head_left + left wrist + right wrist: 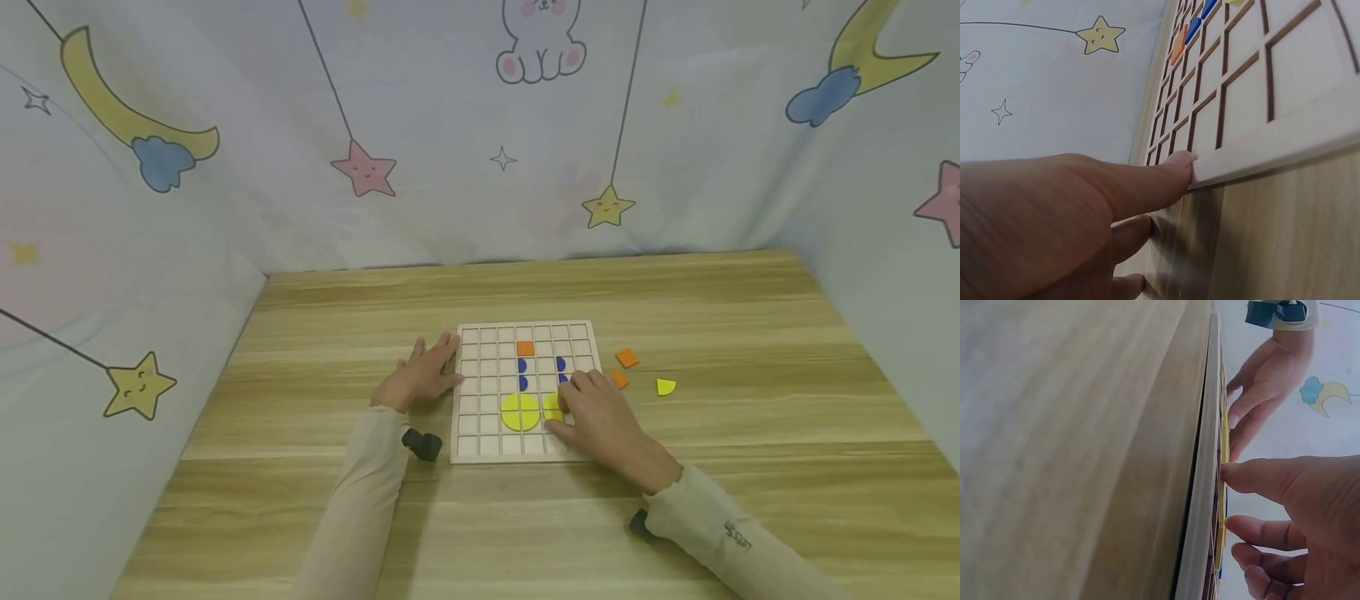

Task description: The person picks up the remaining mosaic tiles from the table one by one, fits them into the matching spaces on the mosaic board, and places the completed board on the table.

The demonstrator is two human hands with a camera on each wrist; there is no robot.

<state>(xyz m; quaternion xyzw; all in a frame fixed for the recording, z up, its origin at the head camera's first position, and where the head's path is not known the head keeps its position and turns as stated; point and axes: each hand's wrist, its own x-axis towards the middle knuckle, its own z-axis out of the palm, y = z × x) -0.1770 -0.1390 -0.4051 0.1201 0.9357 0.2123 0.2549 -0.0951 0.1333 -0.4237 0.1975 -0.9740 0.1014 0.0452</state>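
Note:
A pale wooden grid board point(471, 404) lies flat on the table. My left hand point(423, 375) rests at its left side, fingers extended, and in the left wrist view the thumb point(1175, 172) touches the board's edge. Over the board's right half, my right hand point(603, 421) has thumb and curled fingertips on a yellow quarter-circle tile point(552, 407), partly hidden by the fingers. Beside it, several yellow quarter tiles form a circle point(520, 412). Higher up are blue half-circle tiles point(522, 382) and an orange square tile point(526, 348). The right wrist view shows the thumb point(1241, 475) against yellow.
Right of the board lie two loose orange tiles point(627, 358), one partly behind my right hand, and a yellow quarter tile point(666, 387). The wooden table point(315, 350) meets a printed cloth backdrop point(435, 225) at the back and sides.

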